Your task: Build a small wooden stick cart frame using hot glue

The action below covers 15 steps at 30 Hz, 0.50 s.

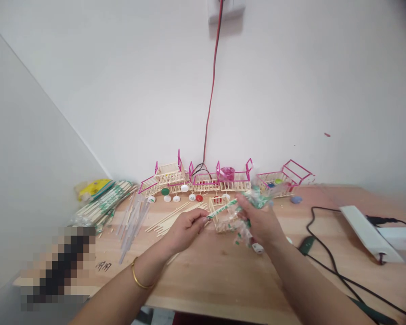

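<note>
My left hand (191, 225) is closed, its thumb and fingertips pinching the near end of a chopstick wrapper (223, 209), a narrow clear sleeve with green print. I cannot tell whether a stick is inside. My right hand (262, 221) is closed around a bunch of crumpled plastic wrappers (243, 232), at the sleeve's other end. Behind and between the hands stands a small frame of wooden sticks (218, 223), partly covered by them. Loose bare sticks (169, 219) lie fanned out to the left of my left hand.
Little stick carts with pink edges (235, 183) and bottle-cap wheels line the wall. Wrapped chopsticks (104, 205), a yellow packet (98, 187) and clear glue sticks (131, 230) lie left. At right are a white power strip (370, 232), black cables (328, 253) and a blue cap (296, 199).
</note>
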Each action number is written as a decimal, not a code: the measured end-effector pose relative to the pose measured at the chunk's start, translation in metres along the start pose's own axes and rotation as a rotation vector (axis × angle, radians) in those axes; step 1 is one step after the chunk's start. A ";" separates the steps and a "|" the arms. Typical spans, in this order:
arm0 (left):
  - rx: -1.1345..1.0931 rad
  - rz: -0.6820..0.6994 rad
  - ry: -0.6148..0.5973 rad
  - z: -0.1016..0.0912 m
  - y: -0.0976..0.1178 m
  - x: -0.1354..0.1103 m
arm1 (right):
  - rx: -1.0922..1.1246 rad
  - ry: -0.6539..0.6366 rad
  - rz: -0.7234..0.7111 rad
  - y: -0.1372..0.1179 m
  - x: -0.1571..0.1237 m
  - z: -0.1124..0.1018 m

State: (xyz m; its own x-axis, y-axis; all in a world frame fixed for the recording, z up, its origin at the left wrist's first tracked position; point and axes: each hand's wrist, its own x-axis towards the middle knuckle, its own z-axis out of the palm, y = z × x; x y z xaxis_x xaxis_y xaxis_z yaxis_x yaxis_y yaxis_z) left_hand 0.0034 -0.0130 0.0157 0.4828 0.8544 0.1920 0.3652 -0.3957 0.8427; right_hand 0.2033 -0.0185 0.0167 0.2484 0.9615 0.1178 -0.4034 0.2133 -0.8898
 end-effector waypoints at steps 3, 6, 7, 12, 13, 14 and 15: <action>-0.035 0.016 0.020 0.003 0.000 -0.001 | -0.128 -0.106 0.088 0.011 -0.009 0.005; -0.124 -0.017 0.015 0.009 0.000 -0.003 | -0.233 -0.168 0.052 0.020 -0.015 0.007; -0.169 -0.037 0.009 0.012 0.001 -0.003 | -0.261 -0.180 0.033 0.022 -0.016 0.007; -0.337 -0.077 -0.098 0.018 0.004 0.000 | -0.296 -0.332 0.009 0.016 -0.019 0.007; -0.321 -0.061 -0.076 0.015 0.005 0.001 | -0.289 -0.365 0.032 0.014 -0.020 0.007; -0.301 -0.044 -0.023 0.012 0.006 0.003 | -0.278 -0.387 0.066 0.011 -0.020 0.006; -0.289 -0.029 0.055 0.007 0.007 0.005 | -0.273 -0.397 0.102 0.009 -0.019 0.005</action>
State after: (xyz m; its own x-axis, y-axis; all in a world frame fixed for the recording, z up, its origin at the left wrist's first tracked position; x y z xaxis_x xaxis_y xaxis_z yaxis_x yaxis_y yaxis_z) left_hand 0.0140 -0.0138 0.0194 0.4291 0.8839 0.1859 0.1324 -0.2652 0.9550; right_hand 0.1901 -0.0343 0.0084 -0.1569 0.9782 0.1357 -0.1496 0.1123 -0.9823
